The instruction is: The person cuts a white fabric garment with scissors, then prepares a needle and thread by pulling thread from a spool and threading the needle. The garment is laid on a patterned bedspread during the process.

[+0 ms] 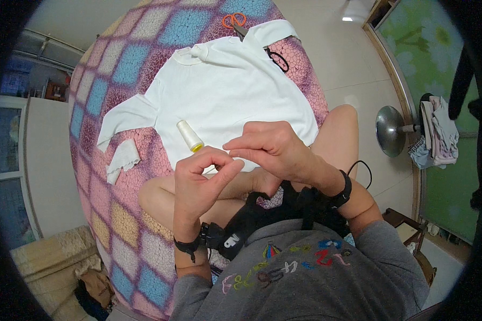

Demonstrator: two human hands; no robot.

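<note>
My left hand (206,174) and my right hand (278,150) meet above my crossed legs, fingertips close together. Each has its thumb and forefinger pinched; whatever they hold is too fine to make out. Just beyond them a cone of white thread (187,134) with a yellow base lies on its side on a white long-sleeved top (225,96). The top is spread over the bed, collar away from me. A separate white fabric piece (124,159) lies left of it, below one sleeve.
Orange-handled scissors (234,22) lie at the top's far edge, blades partly covered. A black-handled tool (279,61) pokes out beneath the right sleeve. Under everything is a checkered bedspread (128,64). Right of the bed stand a round metal base (390,131) and folded clothes (439,131).
</note>
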